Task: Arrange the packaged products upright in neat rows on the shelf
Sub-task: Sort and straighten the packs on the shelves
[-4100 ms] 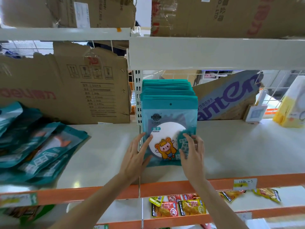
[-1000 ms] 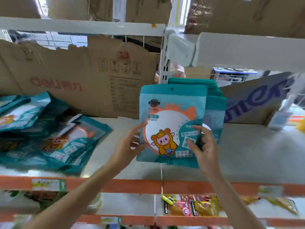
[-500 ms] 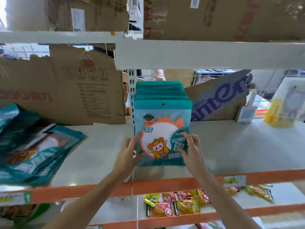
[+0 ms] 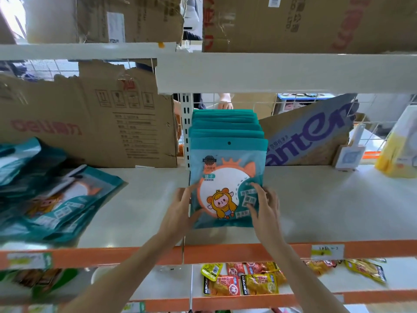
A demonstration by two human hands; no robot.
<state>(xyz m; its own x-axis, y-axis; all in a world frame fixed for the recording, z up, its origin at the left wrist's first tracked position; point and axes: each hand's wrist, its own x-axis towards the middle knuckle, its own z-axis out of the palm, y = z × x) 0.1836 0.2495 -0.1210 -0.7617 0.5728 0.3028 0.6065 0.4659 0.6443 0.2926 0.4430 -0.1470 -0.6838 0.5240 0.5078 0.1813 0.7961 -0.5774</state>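
Observation:
A row of several teal mirror packets stands upright at the middle of the white shelf. The front packet shows a cartoon figure in yellow and stands flush against the row. My left hand holds its lower left edge, thumb on the front. My right hand rests straight fingers on its lower right face. A loose heap of the same teal packets lies flat on the shelf at the left.
Cardboard boxes stand behind: a brown one at back left and a purple-lettered one at back right. A yellow pack sits far right. The orange shelf edge runs in front. Snack packets lie on the shelf below.
A second ago I held a packet in the air in front of the row. It now stands on the shelf as the row's front packet, both hands still on it.

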